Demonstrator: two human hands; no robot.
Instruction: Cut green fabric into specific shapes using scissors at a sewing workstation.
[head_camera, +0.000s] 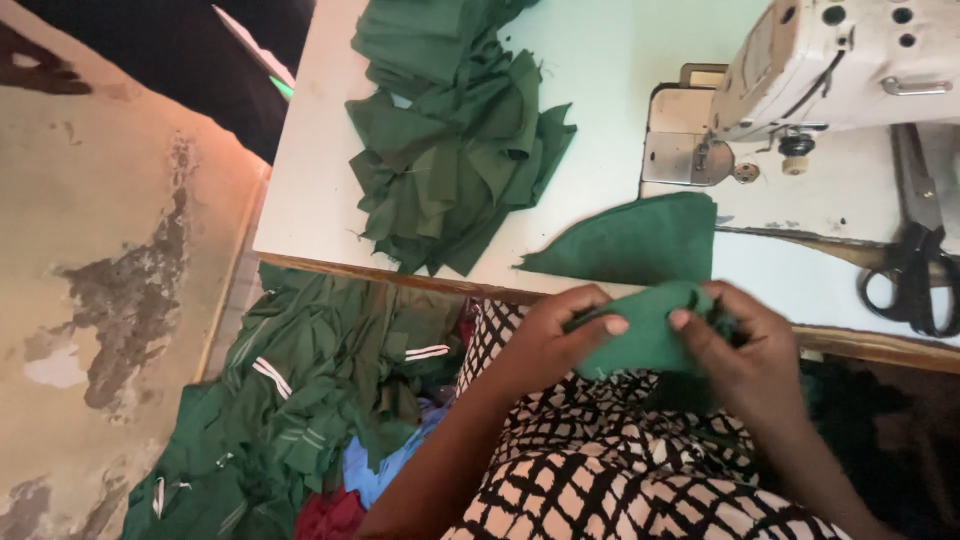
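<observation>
Floor heap (300, 400): green garments, far left, below the worktop (310, 180).
Cut pile (455, 140): green pieces on the worktop.
Left hand (555, 335): pinches the green fabric piece (645, 335) — at the worktop's near edge.
Right hand (740, 345): grips the same piece — opposite end.
Scissors (915, 275): far right.

A pale worktop (320, 150) with a wooden front edge fills the upper middle. A cream sewing machine (830, 70) stands at its far right corner, black scissors (915, 270) beside it. Left of the worktop, a worn, stained concrete floor (100, 250) runs down, dark toward the top.
</observation>
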